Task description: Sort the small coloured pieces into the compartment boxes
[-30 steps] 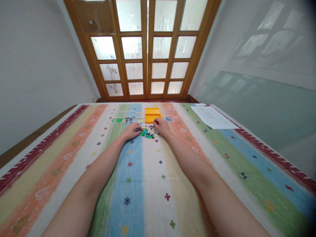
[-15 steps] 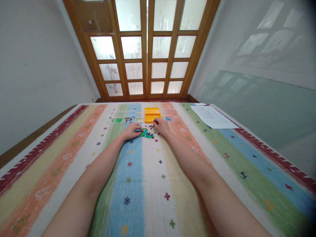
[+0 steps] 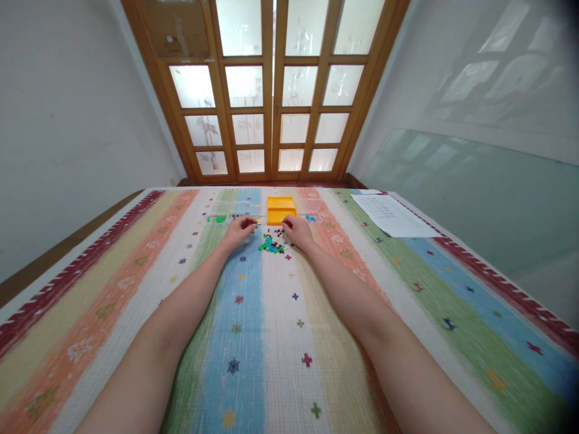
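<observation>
A loose pile of small coloured pieces (image 3: 272,245), mostly green, blue and dark brown, lies on the tablecloth between my hands. My left hand (image 3: 239,232) is just left of and beyond the pile, over the near edge of a clear tray. Its fingers are pinched; what is between them is too small to name. My right hand (image 3: 297,230) sits at the near right corner of an open orange box (image 3: 281,202), fingertips pinched together. Whether they hold a piece I cannot make out. Green pieces (image 3: 218,219) lie in the clear tray on the left, partly hidden by my left hand.
Blue pieces (image 3: 310,218) rest in a clear compartment right of the orange box. A printed paper sheet (image 3: 392,215) lies at the far right of the striped tablecloth (image 3: 280,337). Wooden glazed doors (image 3: 272,120) stand beyond the table.
My left hand has moved away from the pile, forward to the clear tray's near edge. My right hand stays almost in place by the orange box. The view has shifted slightly.
</observation>
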A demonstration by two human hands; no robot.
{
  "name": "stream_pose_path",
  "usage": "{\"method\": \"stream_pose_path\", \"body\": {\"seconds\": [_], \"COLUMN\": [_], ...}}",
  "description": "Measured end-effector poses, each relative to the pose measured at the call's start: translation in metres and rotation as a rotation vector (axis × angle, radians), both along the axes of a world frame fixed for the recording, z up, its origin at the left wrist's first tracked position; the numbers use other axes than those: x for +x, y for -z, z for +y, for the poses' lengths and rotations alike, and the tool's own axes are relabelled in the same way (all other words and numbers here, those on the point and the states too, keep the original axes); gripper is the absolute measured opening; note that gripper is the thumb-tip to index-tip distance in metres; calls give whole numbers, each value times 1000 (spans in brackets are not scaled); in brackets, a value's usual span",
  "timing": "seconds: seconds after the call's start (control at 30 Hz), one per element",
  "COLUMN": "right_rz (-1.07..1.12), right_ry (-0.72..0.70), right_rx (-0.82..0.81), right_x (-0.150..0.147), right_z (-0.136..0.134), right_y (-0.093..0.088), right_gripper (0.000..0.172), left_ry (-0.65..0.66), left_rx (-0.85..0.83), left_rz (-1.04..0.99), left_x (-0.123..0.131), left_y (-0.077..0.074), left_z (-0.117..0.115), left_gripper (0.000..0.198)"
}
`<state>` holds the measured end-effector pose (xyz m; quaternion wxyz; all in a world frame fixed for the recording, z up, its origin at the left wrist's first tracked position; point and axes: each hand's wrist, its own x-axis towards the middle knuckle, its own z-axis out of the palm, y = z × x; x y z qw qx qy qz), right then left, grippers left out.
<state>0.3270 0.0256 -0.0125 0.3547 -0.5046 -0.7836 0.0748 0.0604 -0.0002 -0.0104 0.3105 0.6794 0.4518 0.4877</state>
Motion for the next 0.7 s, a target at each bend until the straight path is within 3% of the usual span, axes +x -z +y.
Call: {"method": "stream_pose_path", "body": {"seconds": [0.13,0.23,0.47,0.7], "right_rz": [-20,-12,-11,-16], "right_ry": [9,3,0,0], "right_rx": [-7,-13,-8,-7], "right_x": [0,0,0,1], "right_z": [0,0,3,3], "right_y": [0,-1,2,3], "right_gripper": [14,15,14,15], "left_ry": [-147,-316,-728,-829], "left_rx": [-32,6,22,26], "left_rz": [-191,-245,-184,-154], "left_x": [-10,-33,-98,-118], "left_y": [-8,-10,3,12], "left_z": [8,16,27,29], "left_gripper": [24,23,25,32]}}
